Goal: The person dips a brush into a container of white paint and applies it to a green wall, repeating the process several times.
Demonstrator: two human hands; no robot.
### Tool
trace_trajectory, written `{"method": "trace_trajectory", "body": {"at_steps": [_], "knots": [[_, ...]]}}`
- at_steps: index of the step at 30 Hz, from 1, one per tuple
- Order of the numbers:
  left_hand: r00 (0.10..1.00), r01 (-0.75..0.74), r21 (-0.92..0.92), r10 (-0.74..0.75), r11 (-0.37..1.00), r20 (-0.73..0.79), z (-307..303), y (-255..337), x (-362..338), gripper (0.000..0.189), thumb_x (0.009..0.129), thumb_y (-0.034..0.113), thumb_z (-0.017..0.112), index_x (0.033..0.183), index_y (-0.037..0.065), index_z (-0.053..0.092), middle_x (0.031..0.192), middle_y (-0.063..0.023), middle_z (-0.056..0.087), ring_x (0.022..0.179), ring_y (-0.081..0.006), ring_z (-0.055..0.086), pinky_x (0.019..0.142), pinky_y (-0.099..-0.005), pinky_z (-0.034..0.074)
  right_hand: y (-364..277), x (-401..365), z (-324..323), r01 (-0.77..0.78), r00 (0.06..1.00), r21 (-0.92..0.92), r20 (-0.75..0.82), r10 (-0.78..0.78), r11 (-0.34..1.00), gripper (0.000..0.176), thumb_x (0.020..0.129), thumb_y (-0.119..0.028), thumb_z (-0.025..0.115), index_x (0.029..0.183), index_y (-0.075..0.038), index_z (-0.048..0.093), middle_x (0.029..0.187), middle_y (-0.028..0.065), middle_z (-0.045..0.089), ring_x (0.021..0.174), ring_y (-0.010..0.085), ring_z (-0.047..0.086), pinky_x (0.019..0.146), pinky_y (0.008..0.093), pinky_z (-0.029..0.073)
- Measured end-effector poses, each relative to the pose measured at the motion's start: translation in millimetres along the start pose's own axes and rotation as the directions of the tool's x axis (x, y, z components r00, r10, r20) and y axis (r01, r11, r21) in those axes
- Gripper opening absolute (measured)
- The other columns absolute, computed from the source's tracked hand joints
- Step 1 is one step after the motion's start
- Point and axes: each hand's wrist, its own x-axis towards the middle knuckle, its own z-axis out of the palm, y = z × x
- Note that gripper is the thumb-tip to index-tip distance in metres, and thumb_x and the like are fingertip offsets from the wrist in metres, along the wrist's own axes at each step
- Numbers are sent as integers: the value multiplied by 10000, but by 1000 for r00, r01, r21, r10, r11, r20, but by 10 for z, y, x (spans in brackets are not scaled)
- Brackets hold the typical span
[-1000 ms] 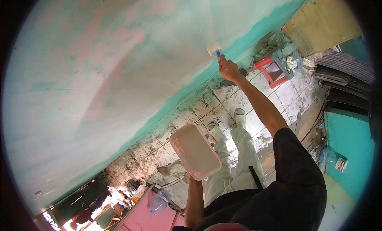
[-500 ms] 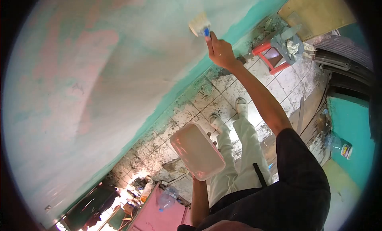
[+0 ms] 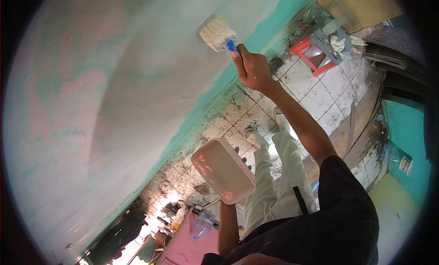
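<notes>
My right hand point(image 3: 253, 69) is closed around the handle of a wide paintbrush point(image 3: 217, 33) with pale bristles and blue on its handle. The bristles overlap the upper part of the wall point(image 3: 146, 87), which is patchy white over pink and turquoise. Lower down, my left hand point(image 3: 244, 160) grips a pale rectangular plastic tub point(image 3: 223, 171) from beneath. Its fingertips show along the tub's right side; the palm is hidden. The inside of the tub looks whitish, with pinkish reflections.
Dirty white floor tiles point(image 3: 315, 93) lie under my feet. A red and grey stool point(image 3: 315, 55) with things on it stands at the upper right. A clear plastic bottle point(image 3: 203, 225) lies by a pink panel point(image 3: 190, 244). Another bottle point(image 3: 393, 153) is near a turquoise surface.
The paintbrush has moved left and slightly down in view, its bristles now seen broader and flatter. My left hand still holds the tub, which has shifted slightly left.
</notes>
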Motion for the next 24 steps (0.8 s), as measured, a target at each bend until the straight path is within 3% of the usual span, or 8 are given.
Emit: {"method": "trace_trajectory", "body": {"at_steps": [4, 7, 10, 12, 14, 19, 21, 24], "knots": [[971, 27, 248, 34, 968, -238, 169, -15, 202, 695, 1010, 522, 438, 1551, 109, 295, 1471, -150, 474, 1184, -320, 588, 1004, -494, 506, 984, -317, 917, -54, 987, -127, 143, 72, 990, 287, 1057, -269, 435, 1031, -4, 543, 552, 132, 552, 488, 339, 598, 453, 449, 448], [981, 26, 97, -7, 995, -194, 102, 22, 143, 706, 1011, 525, 430, 1562, 113, 269, 1521, -140, 425, 1245, -323, 555, 1047, -496, 479, 1637, -664, 1177, -271, 794, -340, 449, 409, 900, 370, 1055, -315, 419, 975, -8, 609, 612, 159, 618, 531, 363, 630, 505, 475, 505], [970, 150, 41, -139, 988, -199, 39, 42, 242, 687, 1023, 504, 417, 1570, 122, 254, 1563, -119, 375, 1283, -320, 530, 1072, -488, 461, 1696, -634, 1127, -306, 786, -287, 462, 411, 908, 398, 1052, -328, 424, 911, -21, 635, 641, 185, 638, 556, 369, 646, 512, 484, 509], [983, 171, 11, -170, 985, -65, -47, 40, 299, 724, 1009, 532, 425, 1581, 137, 221, 1605, -147, 287, 1402, -337, 407, 1161, -513, 365, 982, -286, 770, -358, 829, -212, 375, 414, 909, 383, 1048, -313, 448, 842, -33, 609, 601, 176, 617, 523, 376, 622, 484, 477, 491], [980, 158, 43, -151, 987, -127, 1, 6, 331, 720, 1010, 526, 427, 1579, 137, 222, 1602, -149, 290, 1405, -339, 403, 1166, -514, 357, 453, -278, 448, -148, 981, -160, 105, 166, 976, 344, 1046, -268, 450, 814, -45, 573, 555, 120, 590, 460, 330, 600, 432, 435, 490], [973, 205, 175, -181, 963, -143, -16, 4, 383, 695, 1018, 499, 425, 1577, 137, 226, 1601, -150, 293, 1412, -322, 395, 1185, -513, 327, 419, -374, 531, -113, 992, 50, 62, 110, 992, 295, 1072, -289, 404, 1016, -34, 540, 490, 99, 490, 478, 362, 575, 454, 469, 456], [962, 167, 238, -105, 957, -254, 64, -34, 413, 672, 1026, 475, 422, 1575, 138, 231, 1595, -152, 303, 1402, -320, 410, 1178, -510, 341, 1057, -401, 993, -309, 840, -83, 443, 313, 947, 399, 1079, -354, 336, 1108, -13, 543, 589, 128, 582, 581, 362, 639, 531, 479, 505], [958, 200, 151, -161, 968, -237, -183, -18, 393, 650, 1037, 444, 414, 1572, 122, 235, 1586, -152, 323, 1390, -299, 429, 1160, -480, 377, 1846, -697, 1318, -372, 747, -261, 486, 454, 891, 492, 1078, -386, 288, 1110, 2, 588, 737, 181, 656, 698, 372, 679, 614, 480, 539]]}}
